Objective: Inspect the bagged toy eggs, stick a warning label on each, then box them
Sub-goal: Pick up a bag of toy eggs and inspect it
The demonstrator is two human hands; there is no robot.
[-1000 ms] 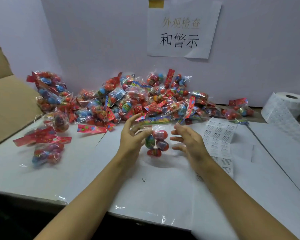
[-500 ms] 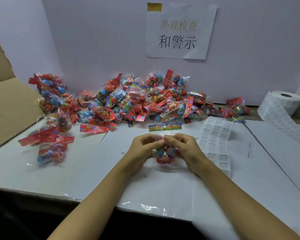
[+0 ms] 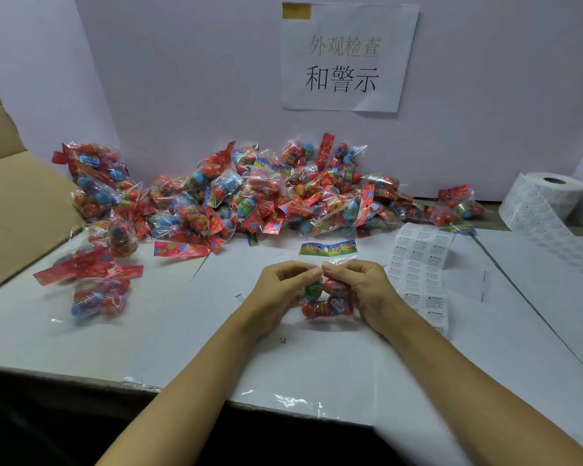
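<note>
Since a second ago both hands have closed in. Now I see my left hand (image 3: 280, 290) and right hand (image 3: 364, 290) pinching the bag of eggs (image 3: 327, 297) above the table (image 3: 148, 331).

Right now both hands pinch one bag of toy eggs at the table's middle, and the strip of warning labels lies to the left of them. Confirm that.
Not quite. The head view shows the strip of warning labels lying right of the left hand and right hand, which pinch the bag of toy eggs.

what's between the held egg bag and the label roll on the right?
Head view: the strip of warning labels lies flat just right of the right hand holding the bag; beyond it only bare white table up to the label roll.
</note>
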